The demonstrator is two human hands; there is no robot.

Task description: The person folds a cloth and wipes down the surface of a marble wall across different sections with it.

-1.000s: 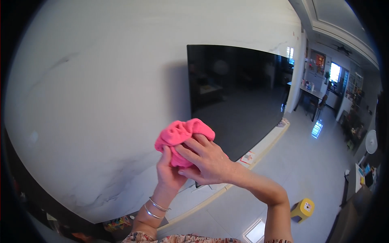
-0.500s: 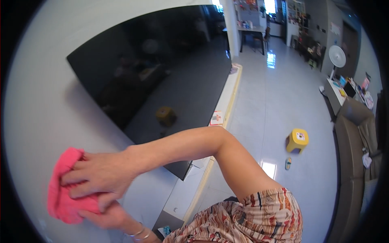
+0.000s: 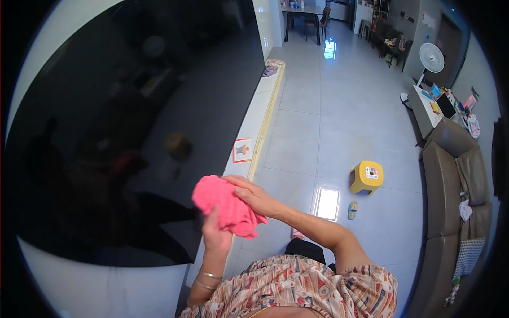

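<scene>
Two hands clasp bunched pink cloth: left hand from below, right hand from right, elbow bent.

Beige-and-red patterned short-sleeved top, silver bangles, black legwear

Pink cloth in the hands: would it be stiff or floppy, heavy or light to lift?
The pink cloth is probably floppy, as it bunches into soft folds between the left hand and right hand. It looks like plain fabric, so likely light. Its soft, uneven shape seems unlikely to roll.
</scene>
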